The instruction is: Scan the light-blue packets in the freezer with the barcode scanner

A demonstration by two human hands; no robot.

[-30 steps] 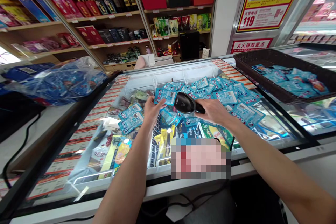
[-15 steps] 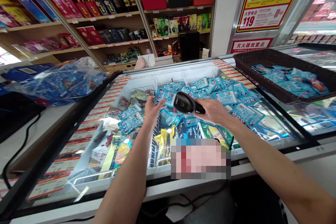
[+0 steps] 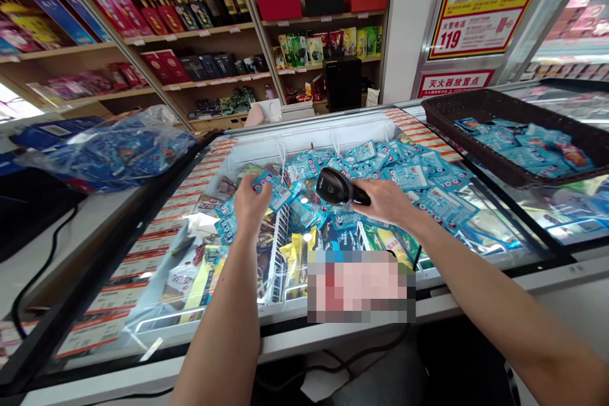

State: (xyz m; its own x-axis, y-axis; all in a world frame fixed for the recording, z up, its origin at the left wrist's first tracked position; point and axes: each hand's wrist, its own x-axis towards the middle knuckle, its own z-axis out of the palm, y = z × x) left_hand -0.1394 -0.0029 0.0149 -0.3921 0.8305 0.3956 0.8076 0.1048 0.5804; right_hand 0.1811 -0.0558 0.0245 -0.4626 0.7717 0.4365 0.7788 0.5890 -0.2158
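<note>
Between its fingers my left hand (image 3: 252, 203) pinches a blue snack packet (image 3: 277, 195), above a few more blue packets (image 3: 227, 222) on the left of the freezer's glass top. My right hand (image 3: 383, 200) is wrapped round the handle of a black barcode scanner (image 3: 334, 186), its head pointing left. Behind and to the right of the scanner spreads a heap of blue packets (image 3: 409, 176) on the glass. The fingers of my left hand are partly hidden behind the hand itself.
A dark woven basket (image 3: 516, 168) with blue packets stands at the right. A clear plastic bag (image 3: 162, 117) of blue packets lies at the left. Through the glass of the chest freezer (image 3: 280, 346) show wire baskets and bagged goods. Stocked shelves (image 3: 204, 32) stand behind.
My left hand has moved left with a packet, away from the scanner head and over the packets on the left. My right hand and the scanner have barely moved.
</note>
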